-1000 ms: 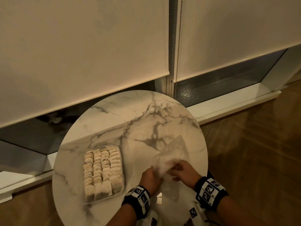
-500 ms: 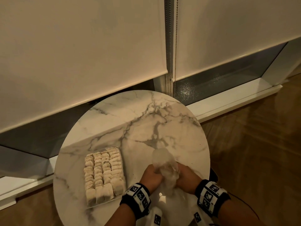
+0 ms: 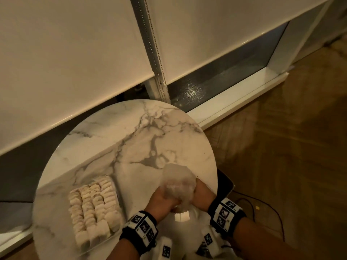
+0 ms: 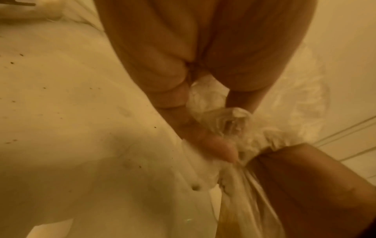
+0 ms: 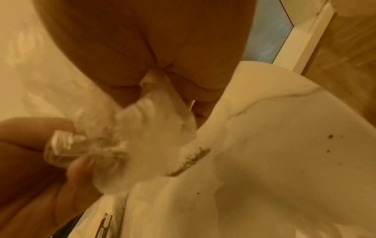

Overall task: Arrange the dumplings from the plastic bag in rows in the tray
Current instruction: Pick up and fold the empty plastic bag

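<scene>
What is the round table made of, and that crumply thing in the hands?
The table looks like polished marble or a marble-look top: white with grey veins and a light sheen. The bag looks like thin clear plastic: see-through, wrinkled, bunched between both hands.

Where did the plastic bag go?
In the head view the plastic bag is scrunched up between the left hand and the right hand, over the near right edge of the round marble table, right of the dumpling tray.

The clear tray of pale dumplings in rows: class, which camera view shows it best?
The head view: the clear tray lies whole on the round marble table, its dumpling rows countable. Neither wrist view shows it plainly.
</scene>
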The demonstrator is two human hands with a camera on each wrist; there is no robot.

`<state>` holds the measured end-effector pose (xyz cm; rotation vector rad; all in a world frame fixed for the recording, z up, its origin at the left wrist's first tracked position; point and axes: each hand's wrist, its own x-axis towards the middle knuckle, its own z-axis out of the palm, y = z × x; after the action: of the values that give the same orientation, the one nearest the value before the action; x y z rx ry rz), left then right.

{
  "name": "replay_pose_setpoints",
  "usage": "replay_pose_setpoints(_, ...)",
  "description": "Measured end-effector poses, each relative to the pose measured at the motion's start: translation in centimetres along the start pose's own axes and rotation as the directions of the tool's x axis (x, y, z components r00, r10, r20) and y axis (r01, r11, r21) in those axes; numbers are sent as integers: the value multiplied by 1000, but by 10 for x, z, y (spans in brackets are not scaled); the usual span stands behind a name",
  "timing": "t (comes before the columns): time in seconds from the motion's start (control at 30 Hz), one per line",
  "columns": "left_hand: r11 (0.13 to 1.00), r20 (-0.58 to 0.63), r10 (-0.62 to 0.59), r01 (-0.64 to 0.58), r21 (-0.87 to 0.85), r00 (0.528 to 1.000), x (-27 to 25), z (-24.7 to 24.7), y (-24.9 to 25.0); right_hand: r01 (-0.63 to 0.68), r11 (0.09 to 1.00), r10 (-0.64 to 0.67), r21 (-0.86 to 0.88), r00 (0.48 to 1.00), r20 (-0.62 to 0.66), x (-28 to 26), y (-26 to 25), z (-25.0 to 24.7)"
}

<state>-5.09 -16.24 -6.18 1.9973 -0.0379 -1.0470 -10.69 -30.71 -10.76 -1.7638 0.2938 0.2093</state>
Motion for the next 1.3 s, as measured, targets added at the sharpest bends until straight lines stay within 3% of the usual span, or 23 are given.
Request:
replay_pose_setpoints(0.1,998,-76,-24,20,-58,997,18,1,2,19,992,-6,122,995,-104,-2,2,-12)
replay_pose_setpoints(0.23,992,-69,64,-71,-105,996,28,11,8,31,886,98,463,963,-252,-15,13,-38)
replay_pose_setpoints(0.33,991,-39,105,-107,-79,994,36,32,25,116,901,15,418,955,-297,-26,22,-53)
replay_pose_setpoints(0.5,994,87,99,-104,47,991,53,78,52,95,951,6,294,945,-327,-49,49,-62)
replay_pose_setpoints(0.6,993,221,86,-101,55,971,58,104,66,136,953,-1,269,895,-447,-64,70,-69)
replay_pose_setpoints(0.7,964,336,189,-240,117,923,74,131,73,76,962,94,263,811,-578,-76,94,-82)
replay_pose_setpoints(0.83,910,365,264,-356,213,893,100,152,80,23,949,205,315,713,-671,-77,136,-100)
replay_pose_setpoints(0.93,785,311,328,-441,435,892,129,143,84,-87,929,320,360,676,-664,-61,176,-115)
replay_pose_setpoints(1.07,561,211,207,-293,775,955,171,111,83,-406,830,557,382,608,-565,-21,239,-126)
replay_pose_setpoints(1.13,497,234,166,-286,820,958,184,99,82,-553,727,687,408,569,-452,5,266,-124)
replay_pose_setpoints(1.2,448,276,175,-326,832,945,191,96,80,-685,670,732,287,544,-412,32,300,-116)
replay_pose_setpoints(1.3,358,313,182,-360,862,932,192,100,80,-790,606,768,91,553,-323,64,343,-104)
